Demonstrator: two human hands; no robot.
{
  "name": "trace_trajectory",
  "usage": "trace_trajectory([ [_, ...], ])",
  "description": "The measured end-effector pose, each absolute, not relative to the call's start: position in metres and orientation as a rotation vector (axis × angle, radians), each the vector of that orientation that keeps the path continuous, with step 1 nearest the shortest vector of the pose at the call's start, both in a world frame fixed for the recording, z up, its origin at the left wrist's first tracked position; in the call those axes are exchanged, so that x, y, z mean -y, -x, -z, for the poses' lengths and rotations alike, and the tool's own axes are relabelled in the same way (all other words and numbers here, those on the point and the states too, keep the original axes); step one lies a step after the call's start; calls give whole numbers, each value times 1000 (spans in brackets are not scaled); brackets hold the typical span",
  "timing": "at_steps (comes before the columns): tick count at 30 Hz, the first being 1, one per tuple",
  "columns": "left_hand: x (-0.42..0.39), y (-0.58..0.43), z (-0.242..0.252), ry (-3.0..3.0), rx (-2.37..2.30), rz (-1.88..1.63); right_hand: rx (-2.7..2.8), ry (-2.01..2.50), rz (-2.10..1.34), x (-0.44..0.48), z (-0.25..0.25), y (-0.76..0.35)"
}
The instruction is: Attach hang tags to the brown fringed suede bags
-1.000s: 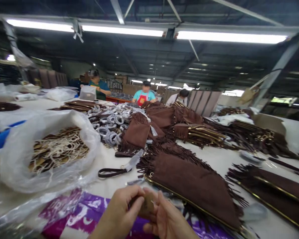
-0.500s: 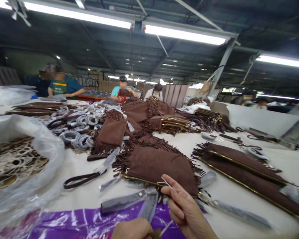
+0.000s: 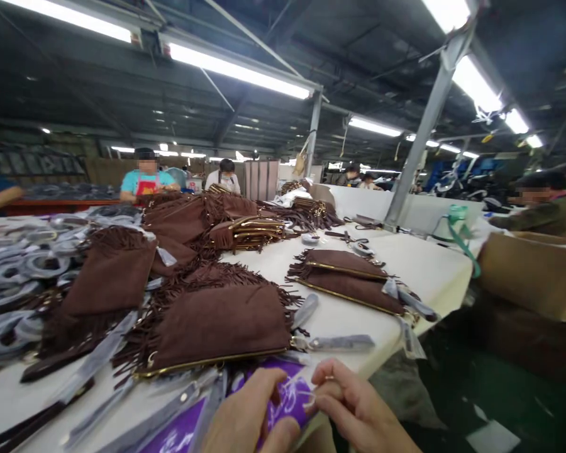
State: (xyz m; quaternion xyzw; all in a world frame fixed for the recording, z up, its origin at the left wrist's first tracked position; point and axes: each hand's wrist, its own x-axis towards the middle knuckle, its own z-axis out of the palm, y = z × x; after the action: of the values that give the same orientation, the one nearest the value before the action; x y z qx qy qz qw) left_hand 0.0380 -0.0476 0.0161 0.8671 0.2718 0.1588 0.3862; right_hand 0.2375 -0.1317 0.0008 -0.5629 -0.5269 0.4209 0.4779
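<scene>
My right hand [image 3: 356, 409] is closed in a pinch at the lower middle, with a thin white string [image 3: 306, 396] at its fingertips. Just beside it, my left hand [image 3: 249, 412] is curled with palm turned inward; its lower fingers are hidden, and I cannot make out what they hold. A brownish patch shows near that thumb, too unclear to name. Beyond both hands lies a brown fringed bag [image 3: 221, 321] with a gold-coloured frame edge. Shiny purple plastic [image 3: 179, 431] lies below it, and a plastic-wrapped strap [image 3: 158, 409] crosses this plastic.
Wrapped rings of strap [image 3: 42, 261] are heaped at left. Another fringed bag [image 3: 110, 270] and a brown bag pile [image 3: 183, 217] stand behind. Two gold-edged bags [image 3: 349, 280] lie right of centre. Beyond the table edge is a cardboard box [image 3: 528, 270]. Several people work farther off.
The view has swung right, bringing the table's right edge and the box into sight. My right hand has lowered, still with the string. My left hand has come further into view.
</scene>
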Motion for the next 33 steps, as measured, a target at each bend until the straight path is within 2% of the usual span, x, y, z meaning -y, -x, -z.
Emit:
trace_trajectory([
  [3, 50, -67, -21, -2148, -607, -309, 1503, 1439, -870, 143, 2, -238],
  [7, 52, -93, 0, -2140, -582, -158, 1577, 1553, -767, 151, 9, -244],
  [13, 46, -104, 15, -1773, -535, -244, 1590, 1478, -772, 149, 19, -252],
  [19, 35, -106, 22, -1568, -560, -221, 1625, 1485, -446, 133, 25, -259],
  [24, 20, -100, 4, -2172, -619, -337, 1631, 1486, -442, 115, 15, -263],
  [28, 7, -103, -14, -2774, -666, -345, 1657, 1550, -250, 94, 12, -279],
  [33, -11, -114, 2, -3079, -769, -410, 1709, 1634, -4, 73, 19, -300],
])
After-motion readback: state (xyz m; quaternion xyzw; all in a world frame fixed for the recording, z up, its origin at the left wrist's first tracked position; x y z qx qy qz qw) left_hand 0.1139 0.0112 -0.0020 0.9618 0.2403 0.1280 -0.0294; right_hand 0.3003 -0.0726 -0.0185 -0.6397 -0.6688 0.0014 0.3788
